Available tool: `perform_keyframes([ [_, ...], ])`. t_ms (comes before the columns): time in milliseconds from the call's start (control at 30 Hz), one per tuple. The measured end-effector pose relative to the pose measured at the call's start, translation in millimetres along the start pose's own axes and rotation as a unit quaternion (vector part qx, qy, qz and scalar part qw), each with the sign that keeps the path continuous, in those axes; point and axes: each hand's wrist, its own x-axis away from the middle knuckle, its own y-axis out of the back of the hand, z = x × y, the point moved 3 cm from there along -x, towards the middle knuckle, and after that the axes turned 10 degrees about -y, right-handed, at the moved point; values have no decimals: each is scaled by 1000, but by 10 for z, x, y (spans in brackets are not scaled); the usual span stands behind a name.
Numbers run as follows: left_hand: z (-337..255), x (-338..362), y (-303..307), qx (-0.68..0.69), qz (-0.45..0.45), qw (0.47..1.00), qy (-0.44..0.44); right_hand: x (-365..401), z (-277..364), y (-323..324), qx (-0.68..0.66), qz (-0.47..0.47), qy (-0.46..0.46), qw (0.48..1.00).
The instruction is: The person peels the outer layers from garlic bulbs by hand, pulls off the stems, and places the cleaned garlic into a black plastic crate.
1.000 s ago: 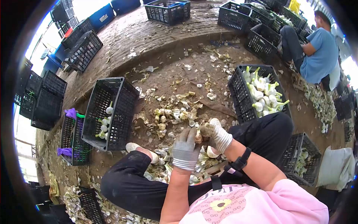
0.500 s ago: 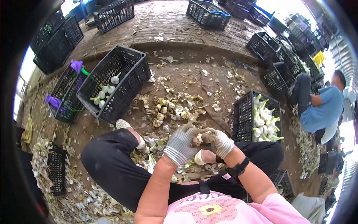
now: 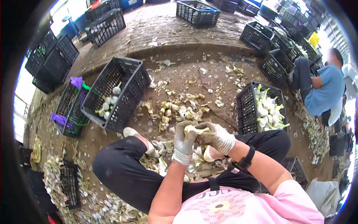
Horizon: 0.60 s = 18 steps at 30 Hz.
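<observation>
In front of my lap, a garlic bulb with a short stem is held between my two gloved hands. My left hand is closed around the bulb from the left. The stem end lies in the closed fingers of my right hand. On the ground just beyond is a heap of untrimmed garlic with dry, dirty skins. To the right stands a black crate full of white peeled bulbs with green stems. A larger black crate at the left has several white bulbs inside.
Beside the left crate is a smaller crate with purple ties. Peeled skins litter the ground around my feet. A co-worker in a blue shirt sits at the right. More black crates stand along the back platform.
Both hands have turned and now show the garlic bulb more plainly between the fingers. My head view has shifted, so the crates appear moved slightly in the picture.
</observation>
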Motion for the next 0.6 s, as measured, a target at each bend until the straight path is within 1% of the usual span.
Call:
perform_keyframes([
  [33, 12, -1, 1, 22, 27, 999, -34, -33, -40, 31, -106, 28, -13, 994],
  [67, -34, 27, 13, -17, 55, 998, 4, -35, -87, 53, -212, 56, -28, 975],
  [100, -47, 50, 9, -53, 73, 996, -15, 7, -124, 94, -259, 64, -34, 963],
  [133, -55, 67, -3, -88, 90, 991, -32, -46, -243, 170, -211, 33, -24, 977],
  [167, -52, 59, -3, -172, 125, 973, -95, -95, -275, 162, -163, 0, -14, 986],
  [200, -37, 39, -5, -252, 159, 941, -158, -82, -323, 170, -216, -25, -31, 976],
  [233, -27, 34, -27, -327, 191, 899, -221, -56, -349, 155, -269, -51, -44, 961],
  [333, -15, 28, -105, -344, 235, 870, -263, -103, -410, 221, -273, -70, -17, 959],
  [367, -9, 34, -117, -355, 211, 865, -284, -80, -392, 222, -274, -68, -10, 959],
  [400, 29, 41, -106, -242, 169, 938, -182, -38, -322, 232, -136, -93, 26, 986],
  [433, 73, 79, -105, -125, 122, 982, -72, 23, -214, 227, 4, -116, 59, 992],
  [467, 120, 131, -103, -7, 70, 997, 43, 64, -159, 227, 141, -137, 90, 976],
  [500, 112, 132, -127, -27, 77, 995, 56, 82, -161, 246, 241, -168, 112, 949],
  [600, 199, 97, -143, 113, 1, 978, 175, 205, 39, 246, 406, -227, 186, 865],
])
